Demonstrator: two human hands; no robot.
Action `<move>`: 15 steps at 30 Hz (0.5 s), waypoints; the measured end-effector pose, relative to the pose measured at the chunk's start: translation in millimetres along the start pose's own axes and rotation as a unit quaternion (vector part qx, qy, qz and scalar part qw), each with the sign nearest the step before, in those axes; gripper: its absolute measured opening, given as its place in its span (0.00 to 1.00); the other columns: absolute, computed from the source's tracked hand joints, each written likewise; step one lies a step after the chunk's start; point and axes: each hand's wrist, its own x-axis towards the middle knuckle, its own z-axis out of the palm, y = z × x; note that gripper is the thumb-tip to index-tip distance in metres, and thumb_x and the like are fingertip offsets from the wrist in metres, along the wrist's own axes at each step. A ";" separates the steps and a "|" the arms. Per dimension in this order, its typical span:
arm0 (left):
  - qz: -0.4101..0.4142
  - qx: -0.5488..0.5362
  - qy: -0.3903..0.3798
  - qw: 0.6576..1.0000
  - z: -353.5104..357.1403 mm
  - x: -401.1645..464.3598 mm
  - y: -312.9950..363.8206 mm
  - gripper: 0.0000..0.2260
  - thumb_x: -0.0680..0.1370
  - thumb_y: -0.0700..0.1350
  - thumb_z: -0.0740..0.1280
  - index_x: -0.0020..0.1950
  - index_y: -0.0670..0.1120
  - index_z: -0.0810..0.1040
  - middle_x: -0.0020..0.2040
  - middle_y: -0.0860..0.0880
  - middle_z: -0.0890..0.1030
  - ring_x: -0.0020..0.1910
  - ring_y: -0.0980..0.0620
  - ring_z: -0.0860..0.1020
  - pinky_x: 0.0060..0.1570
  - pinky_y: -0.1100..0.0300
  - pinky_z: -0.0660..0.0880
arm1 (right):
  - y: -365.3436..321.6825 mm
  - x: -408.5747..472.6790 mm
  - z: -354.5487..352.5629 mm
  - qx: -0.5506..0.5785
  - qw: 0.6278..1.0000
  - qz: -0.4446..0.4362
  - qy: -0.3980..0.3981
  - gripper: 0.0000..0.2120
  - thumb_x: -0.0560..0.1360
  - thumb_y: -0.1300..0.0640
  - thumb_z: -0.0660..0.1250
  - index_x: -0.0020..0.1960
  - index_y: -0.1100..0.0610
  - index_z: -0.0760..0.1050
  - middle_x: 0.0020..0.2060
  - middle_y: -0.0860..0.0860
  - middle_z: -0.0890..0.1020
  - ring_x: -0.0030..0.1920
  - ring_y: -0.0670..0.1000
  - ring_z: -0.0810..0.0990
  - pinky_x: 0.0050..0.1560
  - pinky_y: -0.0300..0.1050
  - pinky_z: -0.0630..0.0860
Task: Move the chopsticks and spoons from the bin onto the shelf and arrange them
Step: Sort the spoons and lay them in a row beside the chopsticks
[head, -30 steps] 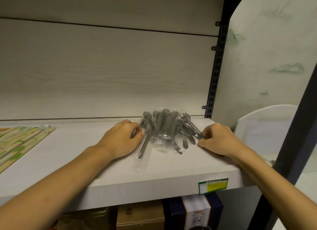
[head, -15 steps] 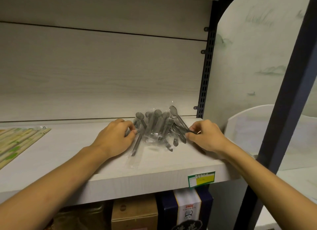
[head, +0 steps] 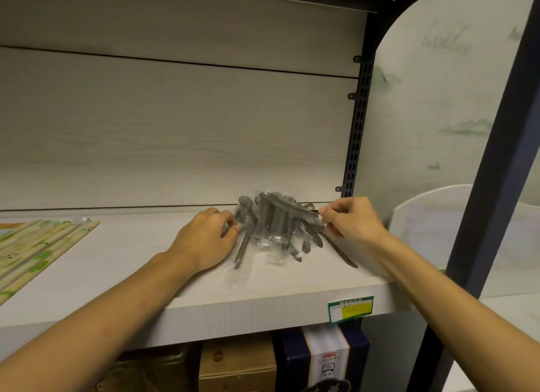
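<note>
Spoons (head: 277, 225), each in a clear wrapper, heaped on shelf (head: 131, 263) at 3 o'clock end. Light, slick film, slide easily; take by handles. Left hand (head: 204, 242) pinches a handle at pile's 9 o'clock. Right hand (head: 350, 222) now pinches and lifts one spoon; earlier it rested low.

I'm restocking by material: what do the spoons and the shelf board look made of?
Spoons: likely smoky translucent plastic, glossy, each in a clear crinkly film sleeve. Shelf board: seems a pale wood-grain laminate, matte; the core is not visible.
</note>
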 end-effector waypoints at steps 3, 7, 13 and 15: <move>-0.007 -0.017 0.011 1.000 0.0 2.8 -1.8 0.10 0.80 0.52 0.60 0.54 0.50 0.77 0.51 0.51 0.75 0.52 0.50 0.74 0.47 0.57 0.69 | -6.4 -4.7 5.5 -0.150 0.977 -0.124 0.087 0.09 0.77 0.54 0.68 0.41 0.54 0.84 0.31 0.42 0.80 0.35 0.41 0.76 0.39 0.37 0.70; -0.010 -0.102 0.047 0.994 -2.8 9.1 0.0 0.08 0.80 0.52 0.61 0.48 0.51 0.77 0.47 0.54 0.80 0.46 0.52 0.78 0.47 0.56 0.74 | -15.7 -1.8 15.6 -0.197 0.940 -0.239 0.145 0.10 0.77 0.54 0.67 0.43 0.55 0.85 0.35 0.50 0.84 0.38 0.51 0.81 0.41 0.47 0.77; -0.138 -0.477 0.009 0.868 -18.2 20.1 25.5 0.13 0.80 0.52 0.64 0.49 0.43 0.80 0.45 0.45 0.84 0.37 0.50 0.80 0.38 0.60 0.77 | -34.0 -1.6 44.3 -0.202 0.882 -0.409 0.120 0.14 0.77 0.50 0.64 0.42 0.56 0.84 0.29 0.50 0.80 0.32 0.54 0.74 0.38 0.46 0.72; -0.197 -0.573 -0.038 0.795 -24.8 20.2 27.8 0.15 0.79 0.53 0.65 0.49 0.40 0.79 0.45 0.43 0.84 0.39 0.47 0.83 0.40 0.60 0.81 | -39.4 -5.2 56.9 -0.221 0.858 -0.457 0.076 0.14 0.77 0.49 0.63 0.45 0.56 0.84 0.31 0.50 0.80 0.33 0.53 0.74 0.38 0.48 0.73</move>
